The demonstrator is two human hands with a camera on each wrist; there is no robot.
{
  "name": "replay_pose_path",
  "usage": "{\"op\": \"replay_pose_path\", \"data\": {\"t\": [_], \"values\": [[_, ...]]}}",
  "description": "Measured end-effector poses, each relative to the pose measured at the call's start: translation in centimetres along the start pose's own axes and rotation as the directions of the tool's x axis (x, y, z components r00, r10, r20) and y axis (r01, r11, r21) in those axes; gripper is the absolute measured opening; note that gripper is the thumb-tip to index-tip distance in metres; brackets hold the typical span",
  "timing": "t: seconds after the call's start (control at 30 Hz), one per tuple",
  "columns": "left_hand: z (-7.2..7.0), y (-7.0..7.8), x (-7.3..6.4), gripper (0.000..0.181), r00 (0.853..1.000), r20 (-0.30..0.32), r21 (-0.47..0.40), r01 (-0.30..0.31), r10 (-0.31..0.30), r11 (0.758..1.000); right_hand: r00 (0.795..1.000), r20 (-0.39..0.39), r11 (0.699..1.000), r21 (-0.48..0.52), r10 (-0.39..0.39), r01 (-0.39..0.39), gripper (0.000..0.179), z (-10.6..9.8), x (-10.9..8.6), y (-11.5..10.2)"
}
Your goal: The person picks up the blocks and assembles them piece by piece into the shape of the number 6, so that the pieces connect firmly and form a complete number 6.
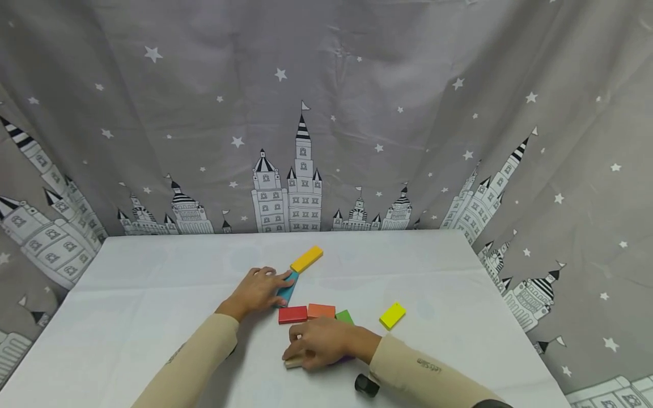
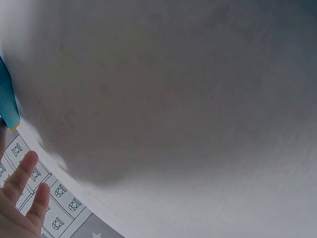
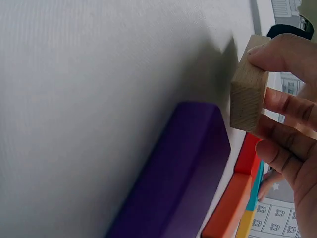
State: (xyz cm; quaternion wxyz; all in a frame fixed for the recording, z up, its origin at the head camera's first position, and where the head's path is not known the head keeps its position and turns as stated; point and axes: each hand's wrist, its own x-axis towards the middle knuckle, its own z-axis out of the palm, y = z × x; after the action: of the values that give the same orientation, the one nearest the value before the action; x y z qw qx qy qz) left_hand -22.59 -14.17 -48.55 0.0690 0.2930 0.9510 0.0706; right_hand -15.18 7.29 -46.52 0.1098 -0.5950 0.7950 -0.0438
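With thumb and index finger, my left hand (image 1: 257, 290) holds a teal block (image 1: 288, 288), whose far end meets an amber-yellow block (image 1: 307, 259). In the left wrist view the teal block (image 2: 7, 96) shows only at the edge. Between thumb and fingers, my right hand (image 1: 326, 343) pinches a plain wooden block (image 3: 249, 91) near the table surface. Beside it lies a purple block (image 3: 183, 168), mostly covered by the hand in the head view. A red block (image 1: 293, 315) and an orange block (image 1: 321, 310) sit end to end, followed by a partly hidden green block (image 1: 344, 316).
A bright yellow block (image 1: 392, 316) lies apart to the right on the white-covered table (image 1: 449, 294). A black cylindrical piece (image 1: 366, 385) is under the right forearm. Behind the table hangs a grey curtain (image 1: 357, 141) printed with castles and stars.
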Motion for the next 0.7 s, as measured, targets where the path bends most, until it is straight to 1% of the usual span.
{"op": "replay_pose_path", "data": {"t": [0.13, 0.27, 0.5, 0.7], "values": [[0.10, 0.01, -0.05, 0.061, 1.000, -0.001, 0.002, 0.012, -0.012, 1.000, 1.000, 0.006, 1.000, -0.006, 0.004, -0.004, 0.036, 0.45, 0.25, -0.23], [0.16, 0.03, 0.01, 0.061, 1.000, 0.012, 0.001, 0.014, -0.014, 1.000, 0.999, 0.024, 1.000, -0.003, 0.025, -0.025, 0.036, 0.86, 0.41, -0.27], [0.25, 0.09, 0.04, 0.062, 0.999, 0.024, -0.009, 0.027, -0.027, 1.000, 0.998, 0.042, 0.998, 0.033, 0.055, -0.056, 0.036, 1.08, 0.38, -0.23], [0.17, 0.12, -0.02, 0.062, 1.000, 0.011, -0.010, 0.023, -0.023, 1.000, 0.997, 0.042, 0.995, 0.063, 0.068, -0.071, 0.037, 0.95, 0.04, -0.16]]}}
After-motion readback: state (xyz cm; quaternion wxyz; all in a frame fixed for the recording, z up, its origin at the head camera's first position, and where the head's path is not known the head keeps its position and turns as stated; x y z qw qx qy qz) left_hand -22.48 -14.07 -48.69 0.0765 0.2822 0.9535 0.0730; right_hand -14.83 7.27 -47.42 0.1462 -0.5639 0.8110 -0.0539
